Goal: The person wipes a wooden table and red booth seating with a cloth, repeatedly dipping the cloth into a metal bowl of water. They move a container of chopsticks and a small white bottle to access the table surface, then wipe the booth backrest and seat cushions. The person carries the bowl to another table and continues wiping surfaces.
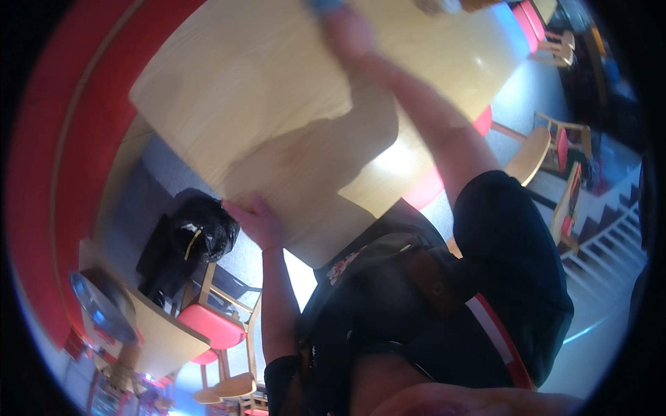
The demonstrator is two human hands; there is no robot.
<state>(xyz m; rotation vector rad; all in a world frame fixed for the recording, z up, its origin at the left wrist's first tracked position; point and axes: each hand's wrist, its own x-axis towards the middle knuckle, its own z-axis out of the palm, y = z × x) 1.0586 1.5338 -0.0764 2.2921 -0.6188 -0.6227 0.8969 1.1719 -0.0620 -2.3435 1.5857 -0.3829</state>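
A light wood-topped table (208, 104) spreads before me, crossed by my shadow. My right hand (348, 31) reaches over its far part, blurred, and is closed on a bluish thing (325, 4) that looks like a cloth, cut off by the picture's top edge. At the near left edge of the tabletop rests my left hand (257, 221), thumb and fingers apart, holding nothing. Just beyond that edge, lower down, a black plastic bag (208, 229) with a yellow strip on it lies close to my left fingers.
Along the left runs a red padded bench (41, 171). A second wooden table (161, 322) bears a round metal tray or pan (101, 307). Chairs with red seats (213, 325) stand beside it. More wooden chairs (530, 151) and a white railing (609, 244) by stairs are on the right.
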